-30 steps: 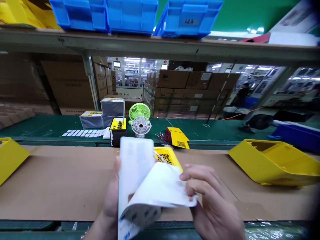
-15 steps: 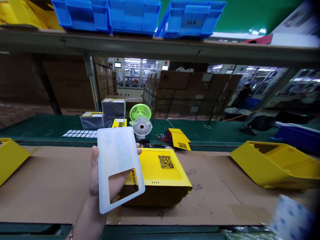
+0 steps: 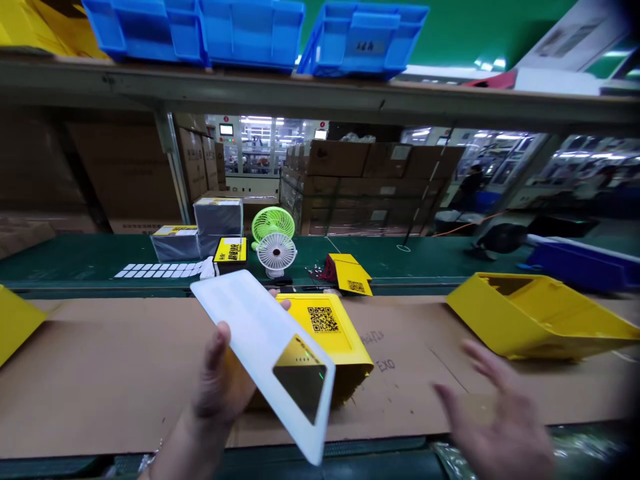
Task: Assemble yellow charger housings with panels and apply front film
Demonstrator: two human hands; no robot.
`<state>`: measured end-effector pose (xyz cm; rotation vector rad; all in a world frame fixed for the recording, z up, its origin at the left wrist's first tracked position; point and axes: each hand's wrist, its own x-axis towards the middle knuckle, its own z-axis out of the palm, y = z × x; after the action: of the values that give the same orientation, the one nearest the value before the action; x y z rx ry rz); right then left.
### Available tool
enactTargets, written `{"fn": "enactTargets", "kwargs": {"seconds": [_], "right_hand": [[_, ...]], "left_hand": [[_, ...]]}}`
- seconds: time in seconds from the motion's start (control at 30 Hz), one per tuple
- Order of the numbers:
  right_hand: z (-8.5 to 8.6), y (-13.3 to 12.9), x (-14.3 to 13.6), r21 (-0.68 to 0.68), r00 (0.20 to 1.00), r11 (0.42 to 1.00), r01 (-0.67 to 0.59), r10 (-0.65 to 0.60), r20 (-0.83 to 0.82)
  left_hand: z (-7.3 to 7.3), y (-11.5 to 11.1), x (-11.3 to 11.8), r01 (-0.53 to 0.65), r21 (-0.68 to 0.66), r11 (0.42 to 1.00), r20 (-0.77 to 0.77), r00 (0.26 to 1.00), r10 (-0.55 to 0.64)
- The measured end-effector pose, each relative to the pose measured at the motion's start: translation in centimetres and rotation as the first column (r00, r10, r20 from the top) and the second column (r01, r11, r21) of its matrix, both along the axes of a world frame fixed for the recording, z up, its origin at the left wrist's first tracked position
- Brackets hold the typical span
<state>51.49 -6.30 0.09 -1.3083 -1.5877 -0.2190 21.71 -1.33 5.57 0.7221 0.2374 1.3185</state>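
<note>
My left hand (image 3: 227,373) is closed around a thin white panel (image 3: 260,327) with rounded corners and a see-through rectangular window near its lower end. The panel is tilted, its windowed end pointing down to the right. Behind it, a yellow housing (image 3: 345,327) with a black QR code rests on the cardboard, partly covered by the panel. At the lower right, my right hand (image 3: 500,420) is blurred, its thumb and fingers spread, with nothing visible in it. Beyond that hand lies another yellow housing (image 3: 530,313), its hollow side showing.
Brown cardboard (image 3: 110,373) covers the work surface, with a yellow part (image 3: 17,323) at its left. Behind stand a green fan (image 3: 273,225), a white fan (image 3: 277,253), grey boxes (image 3: 220,223) and yellow cards (image 3: 350,273). Blue bins (image 3: 365,40) line the shelf overhead.
The white panel has turned, its windowed end swinging right and down. A white sheet with blue spots has left the lower right, where my right hand now shows. The view has shifted slightly right.
</note>
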Motion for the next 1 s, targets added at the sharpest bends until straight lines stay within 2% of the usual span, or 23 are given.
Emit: {"fn": "enactTargets", "kwargs": {"seconds": [0.03,0.1,0.17,0.2,0.23,0.27,0.3,0.33,0.37,0.4,0.43,0.47,0.53,0.57,0.63,0.7,0.73,0.77,0.83,1.0], "right_hand": [[0.1,0.0,-1.5,0.043,0.991,0.997,-0.065,0.06,0.117],[0.6,0.3,-4.6,0.015,0.893,0.938,-0.347,0.326,0.311],[1.6,0.8,-7.2,-0.009,0.817,0.867,-0.499,0.473,0.33],[2.1,1.0,-8.2,-0.003,0.823,0.856,-0.516,0.497,0.275],[2.6,1.2,-8.9,0.004,0.854,0.868,-0.496,0.487,0.183],[3.1,1.5,-9.4,-0.001,0.888,0.89,-0.456,0.456,0.061],[3.7,1.8,-9.6,-0.025,0.909,0.911,-0.412,0.409,-0.08],[4.2,2.1,-9.7,-0.077,0.906,0.919,-0.386,0.362,-0.218],[4.6,2.4,-9.7,-0.136,0.879,0.908,-0.396,0.332,-0.342],[5.0,2.7,-9.7,-0.189,0.833,0.877,-0.442,0.324,-0.448],[5.3,3.1,-9.6,-0.228,0.775,0.829,-0.511,0.33,-0.538],[5.5,3.4,-9.6,-0.255,0.715,0.772,-0.582,0.338,-0.612],[5.5,3.9,-9.4,-0.278,0.636,0.69,-0.668,0.335,-0.695],[5.4,4.1,-9.2,-0.29,0.642,0.692,-0.662,0.323,-0.695],[4.9,4.4,-8.7,-0.33,0.759,0.762,-0.556,0.304,-0.576],[4.2,4.7,-8.0,-0.369,0.903,0.842,-0.394,0.281,-0.324],[3.8,4.8,-7.5,-0.394,0.943,0.858,-0.328,0.271,-0.195],[3.4,4.9,-7.1,-0.422,0.959,0.861,-0.282,0.268,-0.094],[2.8,5.2,-6.3,-0.481,0.965,0.844,-0.235,0.262,-0.012],[1.8,6.0,-4.8,-0.523,0.955,0.799,-0.296,0.265,-0.136]], "left_hand": [[-0.1,-0.4,0.5,0.033,-0.007,0.999,-0.02,0.999,-0.033],[-0.2,-1.0,1.2,0.115,-0.015,0.993,-0.085,0.99,-0.116],[-0.2,-1.3,1.4,0.14,-0.017,0.99,-0.185,0.973,-0.14],[-0.1,-1.2,1.3,0.103,-0.001,0.995,-0.263,0.96,-0.099],[0.0,-1.0,1.0,0.024,0.046,0.999,-0.363,0.932,-0.006],[0.2,-0.7,0.6,-0.08,0.138,0.987,-0.477,0.868,0.137],[0.5,-0.4,0.1,-0.169,0.278,0.946,-0.583,0.753,0.306],[0.9,-0.1,-0.4,-0.201,0.452,0.869,-0.649,0.595,0.475],[1.3,0.3,-1.0,-0.153,0.616,0.773,-0.667,0.42,0.615],[1.7,0.6,-1.5,-0.04,0.732,0.68,-0.648,0.264,0.714],[2.2,0.9,-1.9,0.1,0.786,0.61,-0.618,0.145,0.773],[2.6,1.2,-2.2,0.23,0.786,0.573,-0.599,0.06,0.798],[3.1,2.0,-2.6,0.377,0.723,0.579,-0.611,-0.043,0.791],[3.2,2.5,-2.7,0.4,0.688,0.606,-0.635,-0.073,0.769],[2.9,3.6,-2.9,0.403,0.636,0.658,-0.682,-0.106,0.724],[2.2,4.7,-2.9,0.397,0.597,0.697,-0.72,-0.119,0.684],[1.9,5.2,-2.8,0.395,0.583,0.71,-0.734,-0.118,0.668],[1.5,5.6,-2.7,0.393,0.571,0.72,-0.747,-0.114,0.655],[1.0,6.1,-2.5,0.389,0.555,0.735,-0.767,-0.103,0.633],[0.3,6.3,-2.0,0.364,0.528,0.767,-0.806,-0.07,0.588]]}}
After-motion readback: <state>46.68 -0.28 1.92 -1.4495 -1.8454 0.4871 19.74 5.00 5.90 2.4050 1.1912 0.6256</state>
